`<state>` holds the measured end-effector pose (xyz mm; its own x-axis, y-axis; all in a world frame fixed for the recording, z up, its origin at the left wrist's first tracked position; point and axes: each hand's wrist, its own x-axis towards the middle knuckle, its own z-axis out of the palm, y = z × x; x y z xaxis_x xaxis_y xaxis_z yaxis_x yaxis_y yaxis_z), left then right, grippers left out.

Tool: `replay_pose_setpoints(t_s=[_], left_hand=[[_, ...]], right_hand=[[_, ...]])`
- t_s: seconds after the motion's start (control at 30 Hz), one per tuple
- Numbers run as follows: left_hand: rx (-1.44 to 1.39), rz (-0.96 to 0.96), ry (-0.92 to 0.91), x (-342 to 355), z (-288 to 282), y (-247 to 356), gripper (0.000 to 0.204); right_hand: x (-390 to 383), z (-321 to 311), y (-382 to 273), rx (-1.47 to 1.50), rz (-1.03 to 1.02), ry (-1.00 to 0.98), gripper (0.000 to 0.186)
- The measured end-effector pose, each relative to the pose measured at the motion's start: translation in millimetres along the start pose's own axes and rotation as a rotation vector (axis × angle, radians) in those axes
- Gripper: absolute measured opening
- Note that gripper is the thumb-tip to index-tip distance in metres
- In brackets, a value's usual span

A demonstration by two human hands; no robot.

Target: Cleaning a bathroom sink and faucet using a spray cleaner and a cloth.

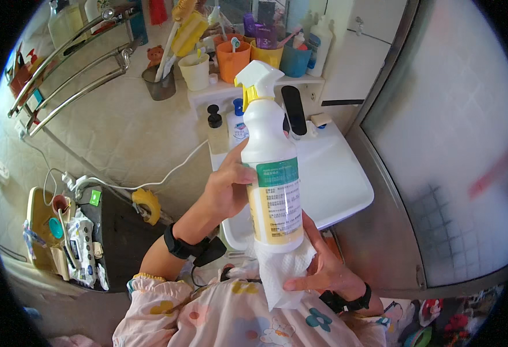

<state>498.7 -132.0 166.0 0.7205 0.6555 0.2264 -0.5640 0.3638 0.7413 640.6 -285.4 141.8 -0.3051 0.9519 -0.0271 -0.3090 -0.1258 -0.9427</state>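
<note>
Upright between both hands, the white spray bottle (272, 168) is gripped at its side by the left hand (226, 188), fingers curled round it, seemingly to steady it, while the right hand (323, 263) cups its base through a white paper towel (280, 272), likely catching drips. Beyond the hands lies the white sink (340, 179); coloured cups (248, 58) crowd the shelf (219, 91) past the bottle's nozzle, and a towel rack (75, 69) hangs off left.

One white spray bottle (272, 168); one white paper towel (283, 272); two hands, left hand (228, 188) and right hand (326, 269); four cups along the shelf's (219, 92) front edge; one white sink (335, 179).
</note>
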Motion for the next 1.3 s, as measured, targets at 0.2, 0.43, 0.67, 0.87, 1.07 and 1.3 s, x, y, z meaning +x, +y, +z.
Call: replay_pose_setpoints(t_s=[0.2,0.43,0.67,0.87,1.07,1.3], left_hand=[[-0.018,-0.018,-0.017,4.9,-3.9,-3.0,0.073],[0.053,0.01,0.007,4.4,-8.3,-2.7,0.078],[0.01,-0.034,-0.054,1.4,-11.0,1.2,0.077],[0.019,-0.024,-0.033,-0.9,-9.7,1.1,0.076],[0.006,-0.034,-0.034,-3.5,-10.5,1.7,0.075],[-0.004,-0.064,-0.038,-6.5,-10.9,2.2,0.074]], right_hand=[[1.5,-2.2,1.5,0.009,-0.002,0.028,0.11],[3.3,2.1,1.1,-0.023,0.016,0.059,0.109],[4.9,3.4,6.1,-0.031,-0.009,0.051,0.108],[4.7,4.3,11.5,-0.019,-0.004,0.068,0.108],[3.3,6.1,10.7,0.006,0.006,0.063,0.107],[2.6,5.4,14.6,0.012,-0.002,0.091,0.108]])
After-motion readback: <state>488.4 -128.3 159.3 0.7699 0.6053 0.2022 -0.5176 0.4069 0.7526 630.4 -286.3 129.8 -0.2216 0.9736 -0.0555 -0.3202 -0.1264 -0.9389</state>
